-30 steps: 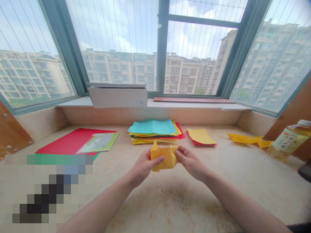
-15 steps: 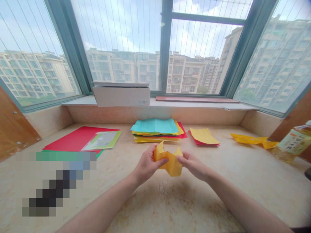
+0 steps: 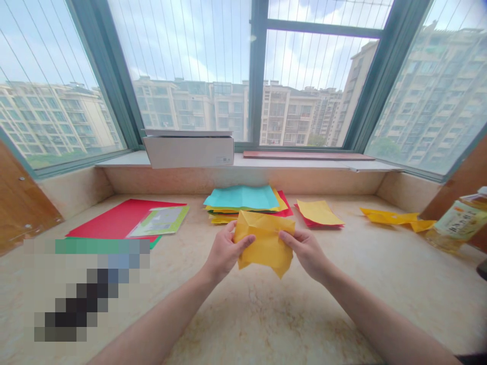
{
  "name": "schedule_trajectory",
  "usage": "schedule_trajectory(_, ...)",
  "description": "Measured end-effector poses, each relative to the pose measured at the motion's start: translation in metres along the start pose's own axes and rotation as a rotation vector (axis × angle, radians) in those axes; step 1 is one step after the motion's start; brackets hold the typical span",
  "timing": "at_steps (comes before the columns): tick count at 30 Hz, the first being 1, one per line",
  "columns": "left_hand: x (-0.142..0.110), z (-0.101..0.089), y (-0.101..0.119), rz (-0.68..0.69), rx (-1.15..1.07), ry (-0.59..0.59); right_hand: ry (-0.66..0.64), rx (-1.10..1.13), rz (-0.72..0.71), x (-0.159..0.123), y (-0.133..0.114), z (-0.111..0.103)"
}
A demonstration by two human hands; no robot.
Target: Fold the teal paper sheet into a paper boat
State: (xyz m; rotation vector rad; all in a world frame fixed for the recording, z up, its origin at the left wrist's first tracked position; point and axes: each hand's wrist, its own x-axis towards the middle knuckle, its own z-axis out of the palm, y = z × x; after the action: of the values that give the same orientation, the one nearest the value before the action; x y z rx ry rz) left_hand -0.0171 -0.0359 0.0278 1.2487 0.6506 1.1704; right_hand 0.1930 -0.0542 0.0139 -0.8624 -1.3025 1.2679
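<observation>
A creased sheet of yellow paper (image 3: 264,241) is held up above the stone counter between both hands, its lower edge jagged with folded points. My left hand (image 3: 228,248) pinches its left side, thumb on the near face and fingers behind. At the right side, my right hand (image 3: 304,248) grips it the same way, thumb in front. Just beyond the paper lies a stack of coloured paper (image 3: 243,196) with a light blue sheet on top; the held sheet hides part of its front edge.
Yellow and red squares (image 3: 319,213) lie right of the stack. A red sheet (image 3: 110,218) with a clear packet (image 3: 160,221) lies left, near a pixelated patch. Folded yellow paper (image 3: 391,218) and an oil bottle (image 3: 458,220) are at right. A white box (image 3: 190,151) stands on the sill.
The yellow paper was bunched in zigzag folds; now it is spread wider and flatter, facing me. Both hands still hold its sides, with the sheet reaching higher.
</observation>
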Motion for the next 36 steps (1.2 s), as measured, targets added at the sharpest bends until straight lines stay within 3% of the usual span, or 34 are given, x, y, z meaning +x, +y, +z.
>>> schedule_trajectory(6, 0.001, -0.001, -0.004, 0.072, 0.092, 0.092, 0.062, 0.045, -0.016, 0.001, -0.004, 0.005)
schedule_trajectory(10, 0.001, -0.006, -0.006, 0.143, 0.2, 0.228, -0.18, -0.019, 0.096, 0.001, -0.004, -0.001)
schedule_trajectory(12, 0.0, -0.006, -0.004, 0.136, 0.18, 0.239, -0.256, -0.07, 0.144, 0.0, -0.003, -0.003)
schedule_trajectory(20, -0.004, 0.008, 0.001, 0.013, -0.041, -0.053, -0.01, -0.001, 0.126, 0.008, 0.004, -0.004)
schedule_trajectory(24, -0.001, 0.009, -0.001, 0.028, -0.065, -0.015, 0.089, -0.103, 0.092, 0.011, 0.003, -0.006)
schedule_trajectory(27, 0.0, 0.003, 0.0, 0.008, -0.038, 0.017, 0.052, -0.129, 0.076, 0.011, 0.001, -0.01)
schedule_trajectory(32, 0.003, -0.012, 0.001, -0.12, 0.092, 0.115, -0.003, -0.36, -0.002, 0.011, 0.002, -0.019)
schedule_trajectory(34, 0.005, -0.015, 0.001, -0.126, 0.125, 0.135, -0.045, -0.395, -0.012, 0.011, 0.001, -0.02)
schedule_trajectory(36, 0.008, -0.017, -0.001, -0.098, 0.156, 0.165, -0.009, -0.439, -0.034, 0.01, -0.002, -0.02)
